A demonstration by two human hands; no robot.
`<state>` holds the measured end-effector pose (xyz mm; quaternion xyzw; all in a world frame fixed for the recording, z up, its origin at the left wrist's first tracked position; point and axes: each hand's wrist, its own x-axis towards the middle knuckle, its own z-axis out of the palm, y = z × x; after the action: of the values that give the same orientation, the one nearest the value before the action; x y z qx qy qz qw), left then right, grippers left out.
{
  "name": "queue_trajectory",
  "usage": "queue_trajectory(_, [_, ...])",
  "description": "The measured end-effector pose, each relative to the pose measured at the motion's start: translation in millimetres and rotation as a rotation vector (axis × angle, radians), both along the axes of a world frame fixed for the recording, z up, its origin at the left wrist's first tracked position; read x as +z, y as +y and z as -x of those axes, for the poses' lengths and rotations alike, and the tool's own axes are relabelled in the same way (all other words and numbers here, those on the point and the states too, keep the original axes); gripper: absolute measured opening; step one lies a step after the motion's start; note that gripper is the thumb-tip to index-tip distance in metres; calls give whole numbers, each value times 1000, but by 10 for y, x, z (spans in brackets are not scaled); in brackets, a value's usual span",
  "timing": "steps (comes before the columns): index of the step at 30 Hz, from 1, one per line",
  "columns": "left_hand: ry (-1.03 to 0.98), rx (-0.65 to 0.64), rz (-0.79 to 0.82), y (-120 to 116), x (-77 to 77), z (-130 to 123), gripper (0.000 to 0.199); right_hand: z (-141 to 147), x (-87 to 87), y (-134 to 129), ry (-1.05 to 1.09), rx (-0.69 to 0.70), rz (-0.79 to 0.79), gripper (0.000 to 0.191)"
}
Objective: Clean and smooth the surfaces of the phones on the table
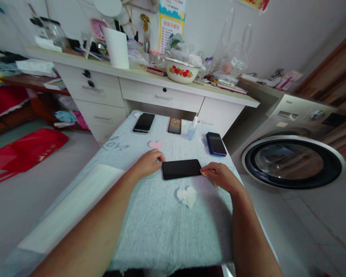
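Observation:
A black smartphone [181, 169] lies sideways in front of me, its dark screen facing up, low over or on the cloth; I cannot tell whether it is lifted. My left hand [149, 163] is closed with curled fingers at the phone's left end. At the opposite end, my right hand [219, 175] pinches the phone's right edge between thumb and fingers. Both palms are turned away from view. Under them spreads a pale blue cloth [161, 238] printed with hearts.
Farther back on the cloth are a stack of phones [144, 123], a brownish phone [174, 125], a clear spray bottle [192, 129] and another phone stack [216, 144]. A white strip [75, 204] lies left. Behind stands a drawer desk [161, 94]; a washing machine [294, 115] is right.

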<state>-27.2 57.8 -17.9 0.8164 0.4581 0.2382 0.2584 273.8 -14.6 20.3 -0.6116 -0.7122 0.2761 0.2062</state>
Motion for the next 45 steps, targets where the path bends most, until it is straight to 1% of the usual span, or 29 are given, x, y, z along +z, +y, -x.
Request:
queue_trajectory(11, [0, 0, -6, 16, -31, 9, 16, 60, -35, 38, -84, -32, -90, 21])
queue_trajectory(19, [-15, -5, -10, 25, -60, 15, 17, 93, -123, 98, -165, -28, -195, 23])
queue_trajectory(24, [1, -4, -13, 27, -64, 17, 17, 118, -138, 120, -203, -25, -230, 25])
queue_trajectory(30, [-15, 0, -4, 14, -38, 4, 17, 105, -116, 93, -187, -52, -180, 23])
queue_trajectory(37, [3, 0, -11, 18, -47, 13, 17, 83, -45, 54, -146, -22, -137, 22])
queue_trajectory(45, [13, 3, -8, 13, -35, 9, 16, 81, 7, 12, -108, -39, -88, 23])
